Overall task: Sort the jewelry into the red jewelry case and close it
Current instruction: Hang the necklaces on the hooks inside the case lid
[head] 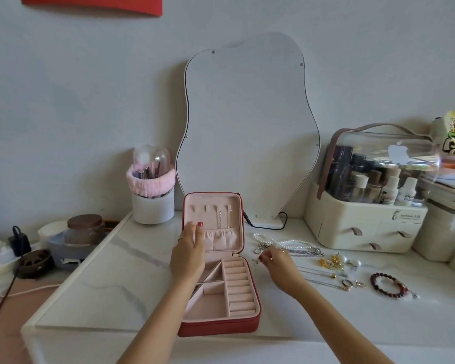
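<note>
The red jewelry case (221,327) lies open on the white marble table, its pink lid (212,222) standing upright with two chains hanging on its hooks. My left hand (188,254) rests with straight fingers against the lid's inner left side. To the right of the case my right hand (276,261) pinches a thin silver necklace (256,261) just above the table. Loose jewelry lies further right: a pearl strand (292,242), a silver chain (304,251), gold earrings (331,261), rings (348,284), and a dark red bead bracelet (388,285).
A wavy mirror (247,127) leans on the wall behind the case, its black cable (268,227) trailing on the table. A white brush cup with pink headband (153,203) stands left of it. A cream cosmetics organizer (365,222) stands at the right. Chargers and jars crowd the left edge.
</note>
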